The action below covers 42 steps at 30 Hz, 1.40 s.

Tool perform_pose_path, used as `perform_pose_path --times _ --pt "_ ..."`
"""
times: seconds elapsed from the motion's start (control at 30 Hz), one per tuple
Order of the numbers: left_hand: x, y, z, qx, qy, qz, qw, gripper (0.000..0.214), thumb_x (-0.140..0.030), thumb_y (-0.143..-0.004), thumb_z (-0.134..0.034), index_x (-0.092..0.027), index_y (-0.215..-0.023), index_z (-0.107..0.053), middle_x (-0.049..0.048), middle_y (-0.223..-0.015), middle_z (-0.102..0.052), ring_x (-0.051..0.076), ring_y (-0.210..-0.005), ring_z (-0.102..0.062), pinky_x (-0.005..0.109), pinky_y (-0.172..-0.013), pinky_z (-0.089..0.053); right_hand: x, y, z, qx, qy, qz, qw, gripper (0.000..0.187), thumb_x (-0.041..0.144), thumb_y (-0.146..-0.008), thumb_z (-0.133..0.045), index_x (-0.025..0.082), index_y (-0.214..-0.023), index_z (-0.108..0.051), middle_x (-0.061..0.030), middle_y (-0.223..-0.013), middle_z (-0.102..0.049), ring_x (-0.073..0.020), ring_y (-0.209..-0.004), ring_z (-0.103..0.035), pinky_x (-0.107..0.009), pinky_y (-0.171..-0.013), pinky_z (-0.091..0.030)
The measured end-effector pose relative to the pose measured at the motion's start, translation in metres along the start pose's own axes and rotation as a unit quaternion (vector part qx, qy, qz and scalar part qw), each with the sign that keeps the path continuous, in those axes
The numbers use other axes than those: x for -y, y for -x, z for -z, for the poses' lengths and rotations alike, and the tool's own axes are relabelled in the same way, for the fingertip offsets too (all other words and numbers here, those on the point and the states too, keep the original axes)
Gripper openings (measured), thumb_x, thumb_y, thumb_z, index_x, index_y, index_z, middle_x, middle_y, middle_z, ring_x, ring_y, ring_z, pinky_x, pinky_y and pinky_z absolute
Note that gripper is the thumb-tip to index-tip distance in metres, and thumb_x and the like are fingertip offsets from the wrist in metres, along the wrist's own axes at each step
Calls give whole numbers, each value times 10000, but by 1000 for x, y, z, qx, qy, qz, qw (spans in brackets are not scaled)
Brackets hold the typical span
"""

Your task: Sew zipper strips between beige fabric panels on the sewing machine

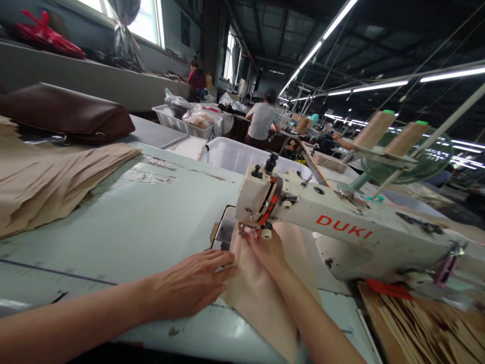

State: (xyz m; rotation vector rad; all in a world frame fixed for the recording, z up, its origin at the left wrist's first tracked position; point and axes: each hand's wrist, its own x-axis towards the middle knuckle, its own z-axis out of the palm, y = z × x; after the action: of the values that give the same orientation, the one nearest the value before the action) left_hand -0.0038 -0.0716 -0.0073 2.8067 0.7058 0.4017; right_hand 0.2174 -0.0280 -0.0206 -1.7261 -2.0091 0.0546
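A strip of beige fabric lies on the pale green table, running from under the head of the white sewing machine toward the near edge at 6 o'clock, where it reaches the table's rim. The left hand lies flat at 9 o'clock of the strip, palm down, fingers stretched out and close together, their tips pressing the strip's left edge; it grips nothing. The forearm comes in low from 8 o'clock, just above the table. The right hand sits on the fabric directly below the machine head, fingers pointed at 11 o'clock toward the needle area; whether they pinch the cloth or only press it cannot be told, as the fingertips are partly hidden by the machine. Its forearm runs in from 5 o'clock over the strip.

To 9 and 10 o'clock of the left hand the table is bare up to a stack of tan fabric, well apart. At 3 o'clock the machine body closes off the room. A white bin stands beyond the table's far edge at 12 o'clock.
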Motion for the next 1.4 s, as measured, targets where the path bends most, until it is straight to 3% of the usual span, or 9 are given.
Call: perform_pose_path --times 0.1,0.23,0.43,0.6,0.83,1.07,1.4 --pt "1 -4 2 -1 8 -12 1000 298 -209 -965 -529 -190 -1262 -553 99 -1266 -592 265 -1179 -571 397 -1097 -420 7 31 7 29 -12 79 996 196 174 -912 -578 188 -1072 -690 -85 -1088 -698 -223 -1014 -652 -334 -898 -527" --pt "7 -10 5 -9 24 -17 1000 391 -229 -934 -592 -206 -1318 -525 83 -1214 -620 259 -1169 -574 410 -1139 -369 8 54 5 18 18 183 983 358 79 -944 -428 116 -1227 -644 -132 -1274 -648 -261 -1198 -599 -475 -1065 -461" --pt "20 -16 5 -36 39 -34 998 472 -223 -907 -610 -231 -1365 -498 76 -1200 -626 253 -1163 -582 414 -1156 -346 4 42 -1 33 43 167 984 404 78 -958 -400 91 -1299 -617 -145 -1323 -624 -266 -1207 -602 -513 -1086 -450" --pt "30 -23 5 -53 29 -45 997 409 -251 -914 -584 -218 -1318 -521 87 -1179 -624 266 -1146 -585 439 -1149 -341 0 36 -2 33 52 155 986 436 88 -957 -439 124 -1370 -573 -137 -1399 -568 -315 -1252 -558 -569 -1039 -478" --pt "35 -28 8 -28 27 -32 999 400 -261 -921 -578 -201 -1312 -519 105 -1182 -600 283 -1094 -571 442 -1063 -399 -6 40 0 0 -53 164 985 374 58 -917 -461 193 -1180 -690 -76 -1164 -703 -259 -1096 -645 -491 -1005 -539" --pt "39 -31 8 -17 36 -32 999 409 -300 -954 -557 -185 -1343 -504 124 -1204 -601 288 -1148 -544 442 -1108 -364 -8 38 -7 -23 -67 133 989 389 60 -892 -467 190 -1166 -711 -94 -1188 -697 -267 -1117 -652 -476 -991 -552" --pt "47 -33 0 -35 19 -18 999 529 -311 -929 -590 -195 -1427 -453 140 -1309 -569 313 -1245 -525 494 -1155 -341 -10 29 -6 12 -54 135 989 443 17 -885 -457 200 -1233 -660 -83 -1312 -638 -258 -1215 -604 -515 -1088 -475"
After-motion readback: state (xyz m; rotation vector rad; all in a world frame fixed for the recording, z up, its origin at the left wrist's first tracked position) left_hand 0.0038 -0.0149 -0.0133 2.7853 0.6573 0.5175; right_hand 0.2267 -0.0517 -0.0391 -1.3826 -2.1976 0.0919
